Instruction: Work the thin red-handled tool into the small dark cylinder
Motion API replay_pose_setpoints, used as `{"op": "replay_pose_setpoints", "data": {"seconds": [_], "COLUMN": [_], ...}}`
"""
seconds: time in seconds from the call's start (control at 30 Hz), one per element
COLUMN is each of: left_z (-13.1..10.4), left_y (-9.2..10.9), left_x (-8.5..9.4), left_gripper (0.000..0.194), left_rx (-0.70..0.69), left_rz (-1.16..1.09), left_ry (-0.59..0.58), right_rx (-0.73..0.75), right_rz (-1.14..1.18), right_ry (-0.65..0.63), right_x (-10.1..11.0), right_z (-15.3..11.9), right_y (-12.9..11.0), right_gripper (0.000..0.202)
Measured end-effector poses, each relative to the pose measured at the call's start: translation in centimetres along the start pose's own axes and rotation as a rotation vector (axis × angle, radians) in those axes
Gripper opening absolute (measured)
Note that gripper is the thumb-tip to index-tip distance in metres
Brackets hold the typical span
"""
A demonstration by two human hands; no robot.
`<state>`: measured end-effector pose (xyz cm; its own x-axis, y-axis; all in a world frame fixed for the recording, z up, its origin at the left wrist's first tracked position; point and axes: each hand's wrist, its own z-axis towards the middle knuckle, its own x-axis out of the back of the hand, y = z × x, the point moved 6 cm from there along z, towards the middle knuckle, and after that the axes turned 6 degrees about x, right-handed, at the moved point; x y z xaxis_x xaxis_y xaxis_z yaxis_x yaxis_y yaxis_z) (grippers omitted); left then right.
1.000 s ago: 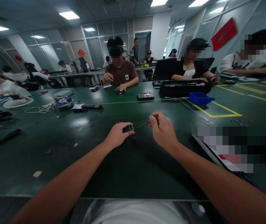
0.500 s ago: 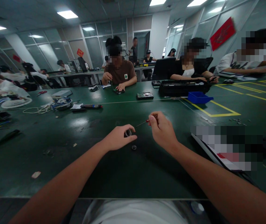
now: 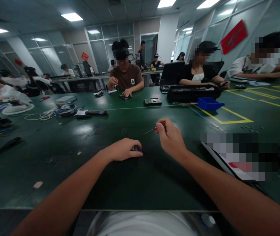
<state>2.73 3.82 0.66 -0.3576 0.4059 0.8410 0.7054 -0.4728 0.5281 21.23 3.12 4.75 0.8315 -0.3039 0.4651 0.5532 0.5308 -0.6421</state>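
Observation:
My left hand (image 3: 124, 149) is low over the green table (image 3: 140, 183), its fingers wrapped round a small round dark part with a shiny rim (image 3: 135, 148). The small disc seen earlier beside that hand does not show separately; fingers and part cover its spot. To the right, my right hand (image 3: 170, 135) is raised and closed on a thin screwdriver with a red handle (image 3: 155, 128). The screwdriver's shaft points left and down, its tip apart from the round part.
Beyond my hands lie a circuit-board device (image 3: 152, 101), a blue bin (image 3: 209, 103) and a long black tray (image 3: 191, 93). At left are a screwdriver (image 3: 9, 142) and a black-and-grey tool (image 3: 98, 112). A flat white-edged item (image 3: 218, 160) is at right. Several people sit around.
My left hand has moved down and slightly towards me with the round part, over the place where the small disc lay. My right hand and its screwdriver have hardly moved.

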Motion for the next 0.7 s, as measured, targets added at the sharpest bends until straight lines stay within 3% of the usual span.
{"op": "replay_pose_setpoints", "data": {"seconds": [0.17,0.37,0.47,0.57,0.7], "left_z": [0.1,-1.7,-4.4,-8.2,-14.4], "left_y": [-2.2,-6.8,-9.3,-12.2,-17.6], "left_x": [2.9,7.6,10.2,12.6,15.5], "left_gripper": [0.024,0.025,0.011,0.019,0.019], "left_rx": [0.109,0.224,0.281,0.401,0.549], "left_rz": [-0.303,-0.916,-1.111,-1.155,-1.163], "left_ry": [0.214,0.529,0.702,0.849,1.068], "right_rx": [-0.012,0.0,-0.007,-0.012,-0.013], "right_rz": [-0.003,0.001,-0.005,-0.001,-0.007], "right_ry": [-0.016,-0.018,-0.018,-0.026,-0.023], "right_x": [0.1,0.0,0.0,0.0,-0.1], "right_z": [0.0,0.0,0.1,0.1,0.0], "right_y": [-0.1,0.0,0.0,0.1,0.2], "right_gripper": [0.02,0.021,0.021,0.021,0.021]}}
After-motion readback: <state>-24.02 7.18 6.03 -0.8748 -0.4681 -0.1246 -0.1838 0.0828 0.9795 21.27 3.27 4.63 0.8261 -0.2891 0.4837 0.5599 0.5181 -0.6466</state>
